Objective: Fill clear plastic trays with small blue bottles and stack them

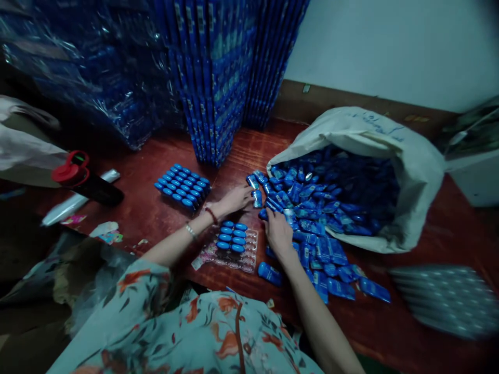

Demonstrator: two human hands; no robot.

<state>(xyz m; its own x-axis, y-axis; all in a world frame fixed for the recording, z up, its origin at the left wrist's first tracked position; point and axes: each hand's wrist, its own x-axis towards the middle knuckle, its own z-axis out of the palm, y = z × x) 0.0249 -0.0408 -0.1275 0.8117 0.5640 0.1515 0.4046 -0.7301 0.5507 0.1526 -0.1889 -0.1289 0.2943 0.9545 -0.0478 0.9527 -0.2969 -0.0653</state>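
My left hand (238, 199) reaches to the edge of a heap of small blue packs (307, 208), its fingers closed at one blue pack (256, 198). Just right of it, my right hand (279, 231) has its fingers bent round another blue pack (263, 214) at the heap's near-left edge. In front of me lies a clear plastic tray (251, 254) with moulded pockets. Several blue packs (231, 238) stand on end in the tray, in two columns. A single blue pack (270, 273) lies flat between the tray and my right forearm.
An open white sack (421, 171) spills packs onto the red-brown table (230, 182). A filled block of packs (183, 186) stands left. Tall stacks of packed trays (218, 78) rise behind. Blurred clear trays (448, 298) lie right; a black bottle with red lid (97, 187) left.
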